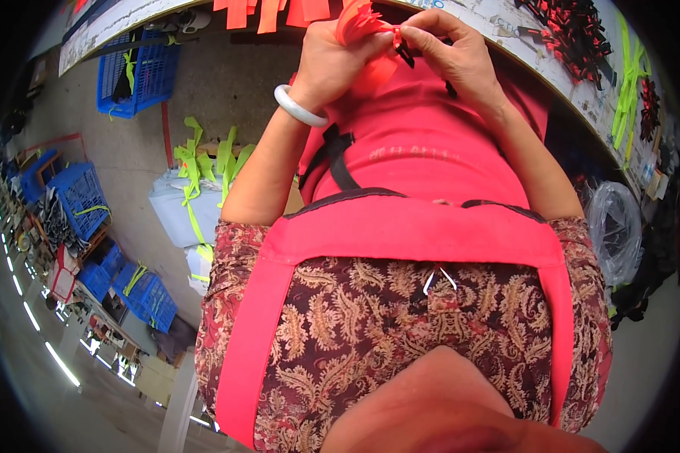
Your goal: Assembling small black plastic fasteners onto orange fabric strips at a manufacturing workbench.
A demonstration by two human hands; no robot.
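Both hands are up at the near edge of the long whitish worktable [499, 29], working close together in front of the bright pinkish-red apron [423, 140]. The left hand [331, 64], with a pale, smooth ring bracelet [298, 107] on its wrist, is closed around a bunch of bright orange fabric strips [359, 26], the loops fanning up over the fist. And here comes the right hand [461, 60] into it from the right side, thumb and forefinger pinched at a small orange-and-black strip piece [403, 51], right against the left thumb tip, its dark end pointing down. Whether the right fingertips have it tight, I cannot tell from here.

Look left along the table: more flat orange strips [268, 13] hang over the edge, just beside the left hand. Off to the right on the tabletop sits a heaped pile of red-orange and black pieces [574, 41], and beyond it, farther right, lie long neon yellow-green strips [627, 87].

Down on the left, a blue slatted plastic basket [136, 79] stands near the table, with pale grey-blue stacked bundles [175, 208] tied in yellow-green strips nearer the person. On the right, beneath the table's edge, there's a crumpled clear plastic roll [613, 230].
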